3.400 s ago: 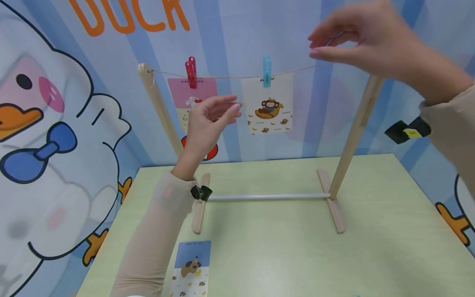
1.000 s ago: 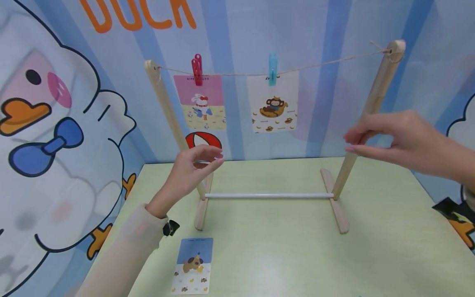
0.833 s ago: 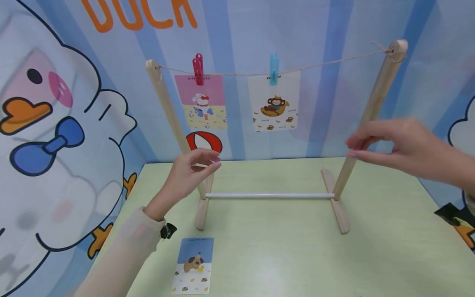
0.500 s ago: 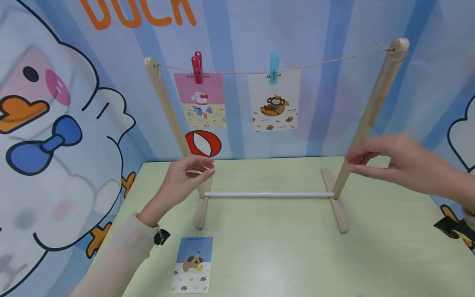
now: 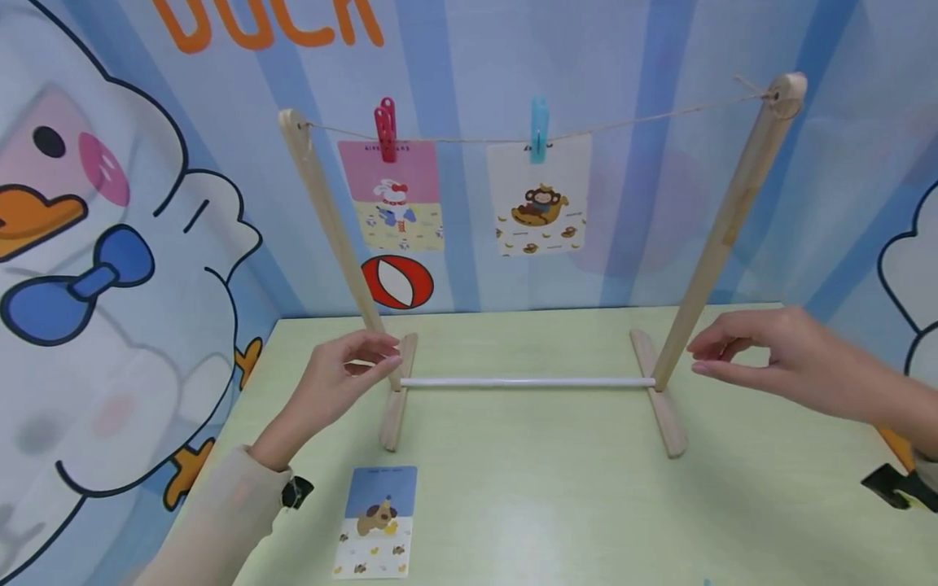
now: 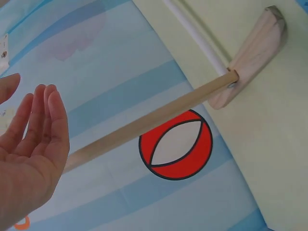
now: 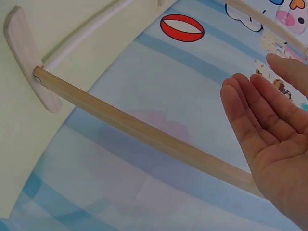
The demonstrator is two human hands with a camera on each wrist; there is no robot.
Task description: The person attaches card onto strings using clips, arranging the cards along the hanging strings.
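Note:
My left hand hovers by the left foot of a wooden drying rack, fingers loosely bent and holding nothing. On the other side my right hand hangs beside the right post, likewise with nothing in it. Both palms look bare in the wrist views. A twine line runs between the post tops. From it a red clothespin holds a pink-and-yellow rabbit card, and a light blue clothespin holds a white monkey card. A blue-and-white dog card lies on the table before the rack.
The pale green table carries the rack, whose feet are joined by a white rod. A blue striped backdrop with duck drawings stands behind and at the sides. A tiny light blue tip shows at the bottom edge.
My right hand has come down from near the line's right end to beside the right post. My left hand has lowered leftward from in front of the rabbit card. The cards stay put.

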